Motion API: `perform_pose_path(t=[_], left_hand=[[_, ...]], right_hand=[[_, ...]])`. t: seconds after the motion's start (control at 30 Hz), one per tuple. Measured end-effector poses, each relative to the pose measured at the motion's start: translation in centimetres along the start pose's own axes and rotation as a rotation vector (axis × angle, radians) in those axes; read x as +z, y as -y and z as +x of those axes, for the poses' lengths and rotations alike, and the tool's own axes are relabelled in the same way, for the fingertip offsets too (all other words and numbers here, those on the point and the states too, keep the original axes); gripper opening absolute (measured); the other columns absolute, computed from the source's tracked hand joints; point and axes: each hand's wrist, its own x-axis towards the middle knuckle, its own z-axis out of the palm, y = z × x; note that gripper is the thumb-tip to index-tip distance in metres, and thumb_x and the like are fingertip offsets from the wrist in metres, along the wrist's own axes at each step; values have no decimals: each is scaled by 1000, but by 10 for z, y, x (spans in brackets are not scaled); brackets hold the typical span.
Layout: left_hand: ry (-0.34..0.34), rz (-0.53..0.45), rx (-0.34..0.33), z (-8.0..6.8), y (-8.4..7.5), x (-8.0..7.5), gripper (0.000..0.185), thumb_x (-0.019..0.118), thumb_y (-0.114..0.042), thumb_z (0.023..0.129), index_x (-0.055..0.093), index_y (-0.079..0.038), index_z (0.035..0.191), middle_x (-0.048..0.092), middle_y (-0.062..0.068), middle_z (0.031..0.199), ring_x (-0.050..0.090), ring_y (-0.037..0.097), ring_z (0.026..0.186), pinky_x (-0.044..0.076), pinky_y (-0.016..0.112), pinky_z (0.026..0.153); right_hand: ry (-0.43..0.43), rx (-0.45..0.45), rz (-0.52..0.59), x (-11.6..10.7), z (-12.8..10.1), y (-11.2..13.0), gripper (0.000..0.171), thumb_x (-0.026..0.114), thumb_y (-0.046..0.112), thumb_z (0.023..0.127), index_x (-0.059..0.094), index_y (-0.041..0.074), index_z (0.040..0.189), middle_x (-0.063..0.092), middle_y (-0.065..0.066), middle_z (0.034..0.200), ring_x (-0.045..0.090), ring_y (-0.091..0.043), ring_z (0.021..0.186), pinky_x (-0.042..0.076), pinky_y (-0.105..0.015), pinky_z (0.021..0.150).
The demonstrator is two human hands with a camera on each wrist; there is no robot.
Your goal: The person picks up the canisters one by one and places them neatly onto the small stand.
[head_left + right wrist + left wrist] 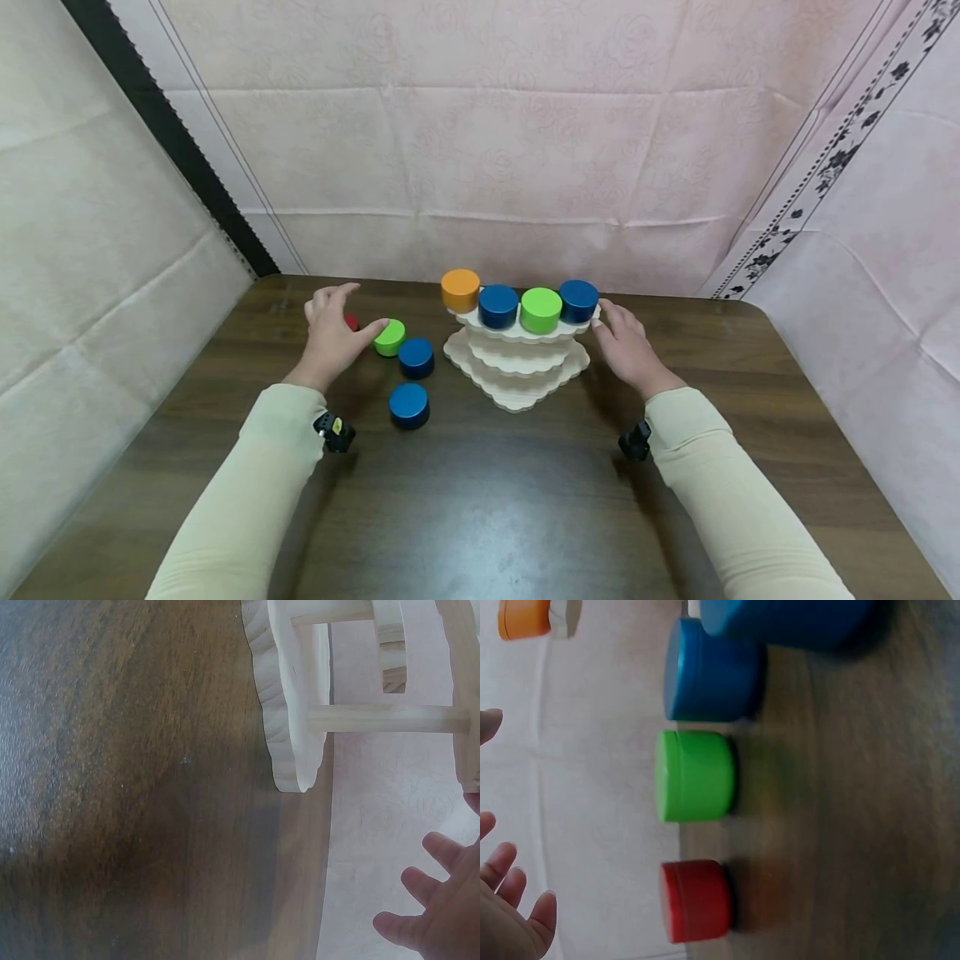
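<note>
My left hand (330, 329) hovers with thumb and fingers spread above a red round piece (697, 901), mostly hidden by the hand in the head view. Its thumb reaches toward a lime-green round piece (390, 338), apart from it in the left wrist view. My right hand (628, 348) is at the right edge of a pale wooden tiered stand (517, 385), a fingertip touching the top tier, other fingers extended. Along that tier sit an orange piece (460, 290), a blue piece (498, 307), a green piece (541, 311) and another blue piece (578, 301).
Two more blue pieces, a farther one (416, 357) and a nearer one (409, 406), stand on the brown wooden table (480, 517) left of the stand. Pale cloth (480, 150) hangs behind the table's far edge and along both sides.
</note>
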Motion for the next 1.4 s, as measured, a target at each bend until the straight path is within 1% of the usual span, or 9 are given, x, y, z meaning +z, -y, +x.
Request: perform_pose_path(t=[0.17, 0.33, 0.47, 0.57, 0.73, 0.9, 1.07, 1.27, 1.4], left_hand=[[0, -14, -63, 2, 14, -2, 74, 69, -36, 88, 34, -7, 147, 26, 23, 146, 20, 39, 128, 36, 57, 98], [4, -45, -116, 3, 25, -6, 77, 68, -38, 89, 31, -6, 148, 23, 24, 147, 15, 40, 132, 33, 59, 101], [12, -51, -155, 3, 34, -9, 81, 67, -41, 88, 28, -6, 150, 21, 26, 148, 13, 41, 132, 30, 61, 101], [22, -25, -185, 2, 42, -9, 86, 67, -46, 87, 25, -7, 151, 20, 28, 147, 13, 42, 130, 30, 62, 98], [56, 45, -222, 2, 55, -10, 92, 66, -52, 86, 21, -5, 152, 19, 32, 145, 14, 45, 128, 31, 63, 94], [90, 104, -252, 1, 63, -12, 95, 67, -53, 84, 22, -2, 151, 22, 33, 142, 17, 46, 124, 32, 61, 91], [115, 132, -286, 3, 71, -11, 97, 68, -54, 83, 22, -2, 151, 22, 34, 142, 19, 45, 122, 33, 60, 89], [173, 143, -352, 5, 74, -7, 104, 69, -57, 81, 18, -1, 152, 19, 35, 143, 17, 48, 125, 32, 64, 94], [199, 139, -378, 6, 74, -4, 108, 68, -60, 80, 15, 0, 152, 17, 36, 144, 16, 48, 126, 30, 66, 96]], right_hand=[[2, 3, 3, 0, 1, 0, 64, 20, 45, 104, 8, 10, 156, 6, -23, 159, 1, -47, 143, 10, -68, 109], [6, 7, -1, 0, 1, 0, 64, 20, 46, 104, 7, 11, 156, 5, -23, 159, 1, -47, 143, 10, -68, 109], [3, 7, 1, 0, 0, -1, 64, 20, 46, 104, 7, 10, 156, 6, -23, 158, 1, -47, 143, 10, -68, 109], [3, 7, 8, -1, 0, -1, 65, 20, 46, 104, 7, 10, 156, 6, -23, 159, 1, -47, 143, 10, -68, 108], [6, 13, 8, -1, 0, -1, 65, 20, 47, 103, 8, 11, 156, 5, -22, 159, 1, -47, 143, 11, -69, 108], [7, 14, 7, 0, 0, -1, 65, 21, 47, 103, 8, 11, 156, 5, -23, 159, 1, -47, 143, 11, -69, 108], [3, 10, 1, 0, 1, -2, 65, 21, 47, 103, 8, 10, 155, 6, -23, 158, 2, -46, 143, 11, -68, 108], [1, 1, -2, 0, 1, -2, 65, 20, 47, 103, 8, 9, 155, 6, -22, 159, 1, -46, 144, 11, -67, 109], [4, 2, 0, -1, 2, -2, 65, 20, 47, 103, 8, 9, 155, 6, -22, 159, 1, -46, 144, 11, -67, 109]])
